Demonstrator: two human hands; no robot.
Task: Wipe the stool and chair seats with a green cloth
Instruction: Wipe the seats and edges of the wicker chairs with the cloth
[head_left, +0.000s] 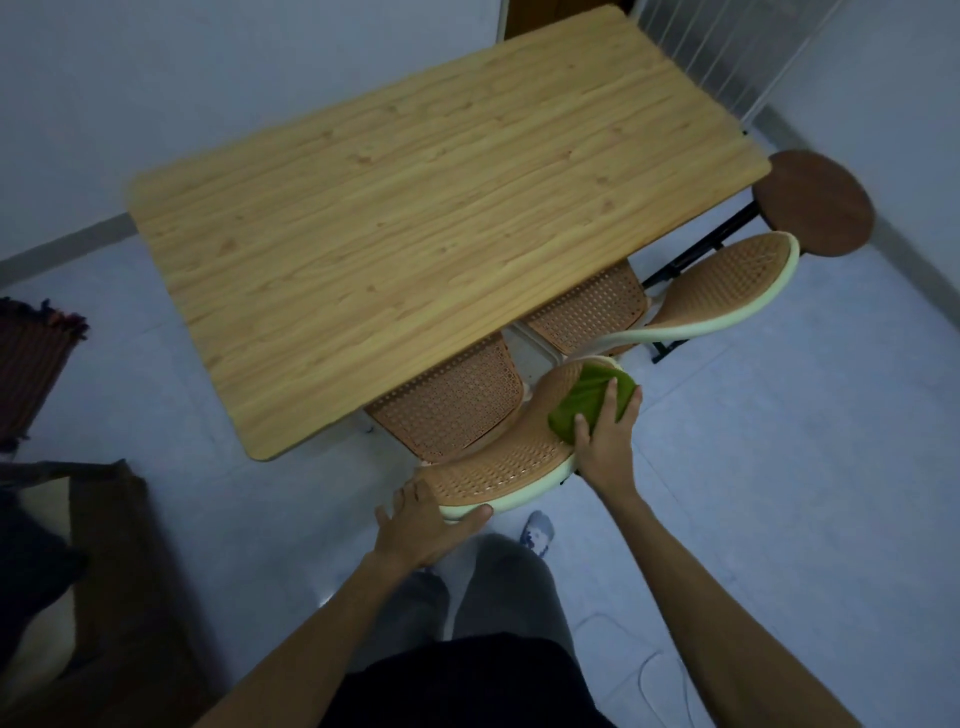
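A pale tiled floor (779, 415) and plain light walls frame a rectangular light wood-grain table (415, 218) that fills the middle of the view, its far end running up toward a white wire rack (727, 57) in the far right corner. Two chairs with woven cane-pattern seats and backs and pale cream rims are pushed under the table's near right side. The near cane chair (498, 462) has its curved backrest toward the person, its seat partly hidden beneath the tabletop. The far cane chair (727, 280) stands just beside it to the right. Farther right, touching the view of that chair's back, is a round dark brown wooden stool (815, 202) with black legs.

The left hand (421, 525) grips the near end of the near chair's backrest, thumb over the cream rim and fingers wrapped around the back edge. The right hand (608, 431) presses a crumpled green cloth (587, 405) flat against the far right end of the same backrest, fingers spread apart over the fabric. The cloth lies on the woven surface near the rim, not on the seat.

At the left edge lie a dark striped fringed mat (31, 364) and a brown piece of furniture (114, 571). The person's grey trousers (498, 587) show below.
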